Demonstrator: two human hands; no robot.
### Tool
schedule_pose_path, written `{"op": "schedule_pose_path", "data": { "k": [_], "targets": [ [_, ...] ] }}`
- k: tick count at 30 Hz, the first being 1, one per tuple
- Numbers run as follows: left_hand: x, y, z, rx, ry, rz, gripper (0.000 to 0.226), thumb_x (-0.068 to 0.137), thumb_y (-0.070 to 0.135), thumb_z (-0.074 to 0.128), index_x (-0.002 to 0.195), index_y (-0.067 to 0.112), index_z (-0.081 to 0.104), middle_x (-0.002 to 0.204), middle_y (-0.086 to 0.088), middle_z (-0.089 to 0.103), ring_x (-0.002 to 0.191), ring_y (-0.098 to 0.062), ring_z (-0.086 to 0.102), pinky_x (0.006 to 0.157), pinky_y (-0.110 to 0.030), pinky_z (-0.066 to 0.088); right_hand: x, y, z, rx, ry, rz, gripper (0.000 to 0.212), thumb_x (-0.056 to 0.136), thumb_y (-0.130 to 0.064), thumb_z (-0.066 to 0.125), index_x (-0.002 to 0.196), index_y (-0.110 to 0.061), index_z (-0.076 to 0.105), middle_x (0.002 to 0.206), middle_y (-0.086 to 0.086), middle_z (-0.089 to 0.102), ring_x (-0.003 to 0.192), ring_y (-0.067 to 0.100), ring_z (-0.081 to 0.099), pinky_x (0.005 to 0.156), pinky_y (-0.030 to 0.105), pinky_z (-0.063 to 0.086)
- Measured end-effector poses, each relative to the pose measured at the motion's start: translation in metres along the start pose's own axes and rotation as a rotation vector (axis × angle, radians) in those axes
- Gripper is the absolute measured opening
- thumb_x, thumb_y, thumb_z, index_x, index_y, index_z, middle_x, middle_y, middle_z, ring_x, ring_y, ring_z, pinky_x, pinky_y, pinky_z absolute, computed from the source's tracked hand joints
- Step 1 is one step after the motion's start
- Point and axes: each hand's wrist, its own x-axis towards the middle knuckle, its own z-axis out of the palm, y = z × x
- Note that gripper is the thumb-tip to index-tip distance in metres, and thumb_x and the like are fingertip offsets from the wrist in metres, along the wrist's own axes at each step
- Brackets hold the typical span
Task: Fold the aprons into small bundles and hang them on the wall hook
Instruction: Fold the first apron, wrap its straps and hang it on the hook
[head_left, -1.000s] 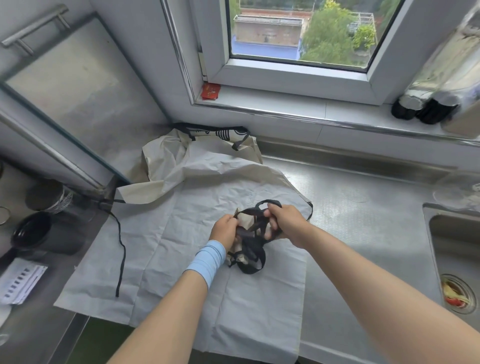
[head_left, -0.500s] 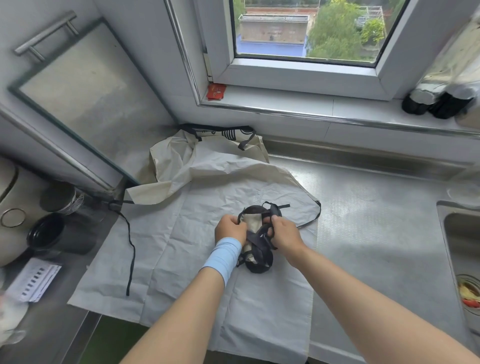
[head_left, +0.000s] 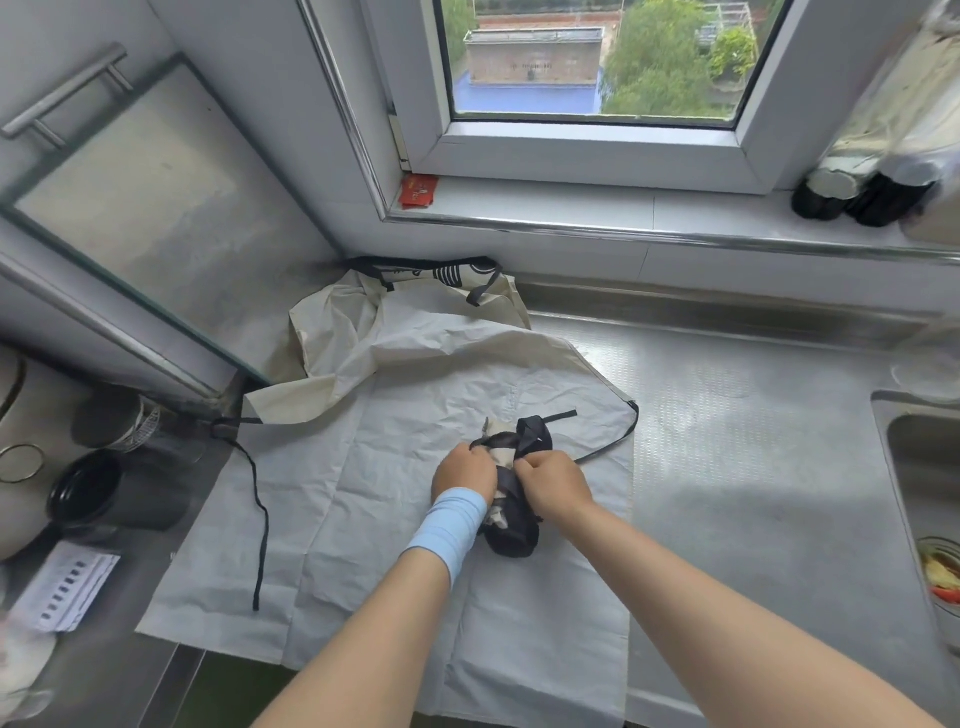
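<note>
Cream bundle (head_left: 506, 457), black straps (head_left: 535, 436); pale grey apron (head_left: 415, 415); light-blue wristband (head_left: 449, 525).

Fingertips of left hand (head_left: 464, 470) and right hand (head_left: 553, 480) hidden, curled into bundle (head_left: 511, 535); middle of bundle covered by them. Cream apron (head_left: 332, 332) at back partly buried under flat apron (head_left: 415, 415). Sink (head_left: 914, 467) cut by right edge. Bottles (head_left: 852, 192) on sill blurred, tops out of view. Print on red packet (head_left: 418, 189) and paper card (head_left: 67, 587) too small to read. Lower left corner: white blur, cannot tell what.
</note>
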Motion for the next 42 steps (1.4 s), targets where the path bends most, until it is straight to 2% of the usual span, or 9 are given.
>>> {"op": "schedule_pose_path", "data": {
  "k": [9, 13, 18, 21, 24, 30, 33, 36, 42],
  "targets": [
    [-0.010, -0.011, -0.002, -0.149, -0.148, 0.250, 0.045, 0.095, 0.050, 0.042, 0.122, 0.016, 0.054, 0.119, -0.005, 0.062, 0.110, -0.025, 0.058, 0.093, -0.034, 0.044, -0.002, -0.009, -0.005, -0.046, 0.050, -0.088, 0.038, 0.088, -0.020, 0.051, 0.052, -0.014, 0.043, 0.050, -0.002, 0.046, 0.051, 0.017, 0.042, 0.049, 0.030, 0.031],
    [-0.016, -0.002, -0.026, -0.314, -0.129, 0.257, 0.024, 0.095, 0.025, 0.052, 0.115, 0.016, 0.061, 0.106, -0.002, 0.066, 0.095, -0.020, 0.061, 0.082, -0.028, 0.048, -0.003, -0.017, -0.024, 0.251, -0.011, 0.025, 0.036, 0.091, -0.018, 0.052, 0.057, -0.012, 0.061, 0.055, 0.009, 0.057, 0.048, 0.022, 0.051, 0.053, 0.030, 0.041],
    [-0.019, 0.000, -0.040, -0.528, -0.325, 0.237, 0.020, 0.091, 0.014, 0.055, 0.104, 0.020, 0.069, 0.097, -0.011, 0.072, 0.083, -0.025, 0.066, 0.084, -0.042, 0.054, 0.001, -0.018, -0.045, 0.228, 0.008, 0.079, 0.028, 0.081, -0.016, 0.073, 0.053, -0.013, 0.068, 0.050, -0.004, 0.055, 0.053, 0.014, 0.047, 0.055, 0.026, 0.036],
    [-0.029, 0.009, -0.053, -0.613, -0.361, 0.226, 0.023, 0.096, 0.005, 0.048, 0.104, 0.014, 0.067, 0.083, -0.008, 0.069, 0.067, -0.018, 0.063, 0.064, -0.028, 0.052, -0.008, -0.037, -0.058, 0.238, -0.025, 0.073, 0.019, 0.068, -0.006, 0.071, 0.050, -0.013, 0.066, 0.052, 0.004, 0.055, 0.057, 0.021, 0.049, 0.059, 0.030, 0.039],
    [-0.038, 0.018, -0.065, -0.752, -0.366, 0.167, 0.017, 0.099, 0.012, 0.049, 0.100, 0.010, 0.066, 0.073, -0.006, 0.068, 0.062, -0.017, 0.064, 0.057, -0.026, 0.052, -0.020, -0.052, -0.070, 0.287, -0.135, 0.040, 0.008, 0.071, -0.014, 0.069, 0.064, -0.013, 0.065, 0.065, 0.011, 0.046, 0.056, 0.020, 0.037, 0.052, 0.029, 0.030],
    [-0.045, 0.023, -0.077, -0.802, -0.484, 0.208, 0.020, 0.099, 0.011, 0.047, 0.107, 0.010, 0.066, 0.085, -0.011, 0.069, 0.068, -0.019, 0.066, 0.061, -0.027, 0.054, -0.040, -0.065, -0.078, 0.198, -0.055, -0.050, 0.018, 0.081, -0.005, 0.063, 0.065, -0.012, 0.069, 0.058, 0.004, 0.057, 0.045, 0.013, 0.043, 0.044, 0.020, 0.031],
    [-0.050, 0.026, -0.081, -0.824, -0.492, 0.198, 0.022, 0.100, 0.012, 0.045, 0.109, 0.008, 0.065, 0.084, -0.013, 0.066, 0.063, -0.019, 0.065, 0.051, -0.023, 0.051, -0.043, -0.068, -0.076, 0.313, 0.020, 0.009, 0.015, 0.079, -0.006, 0.065, 0.073, -0.013, 0.077, 0.057, 0.003, 0.061, 0.044, 0.016, 0.045, 0.037, 0.019, 0.028],
    [-0.054, 0.026, -0.081, -0.855, -0.520, 0.180, 0.024, 0.101, 0.010, 0.040, 0.110, 0.004, 0.061, 0.085, -0.015, 0.068, 0.065, -0.022, 0.066, 0.057, -0.028, 0.053, -0.045, -0.066, -0.076, 0.334, 0.060, 0.060, 0.019, 0.081, -0.007, 0.063, 0.066, -0.010, 0.073, 0.055, 0.005, 0.058, 0.046, 0.019, 0.046, 0.041, 0.021, 0.030],
    [-0.061, 0.019, -0.089, -0.881, -0.555, 0.124, 0.030, 0.100, 0.014, 0.041, 0.123, 0.005, 0.057, 0.107, -0.021, 0.060, 0.082, -0.027, 0.062, 0.071, -0.033, 0.050, -0.054, -0.070, -0.096, 0.469, 0.006, 0.089, 0.015, 0.091, -0.008, 0.065, 0.093, 0.005, 0.073, 0.080, 0.018, 0.074, 0.033, 0.015, 0.042, 0.044, 0.020, 0.037]
  ]
}}
